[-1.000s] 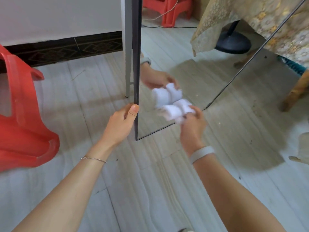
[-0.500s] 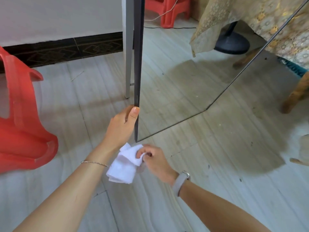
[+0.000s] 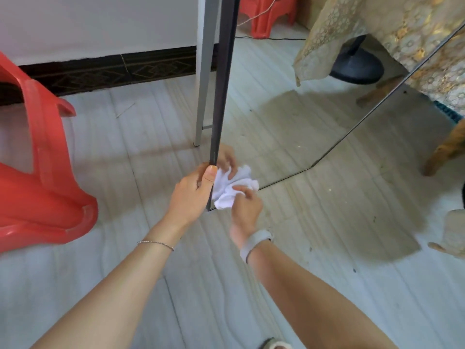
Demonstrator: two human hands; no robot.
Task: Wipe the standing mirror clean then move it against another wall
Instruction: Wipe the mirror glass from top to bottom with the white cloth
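The standing mirror (image 3: 289, 117) stands on the pale floor, seen nearly edge-on, with a thin dark frame and a grey rear support leg (image 3: 205, 71). My left hand (image 3: 192, 195) grips the frame's left edge near the bottom corner, thumb on the front. My right hand (image 3: 245, 210) holds a crumpled white cloth (image 3: 230, 192) pressed against the glass at the lower left corner. The glass reflects the cloth and my fingers just above it.
A red plastic chair (image 3: 37, 172) stands close on the left. A white wall with a dark patterned skirting (image 3: 113, 69) runs behind. On the right are a table with a gold lace cloth (image 3: 415, 34), a wooden leg (image 3: 448, 147) and a dark fan base (image 3: 357, 66). A red stool (image 3: 266, 13) stands far back.
My right hand dropped from the mirror's lower middle to below the frame with the cloth, then came back up and pressed the cloth on the lower left corner. My left hand stayed on the frame.
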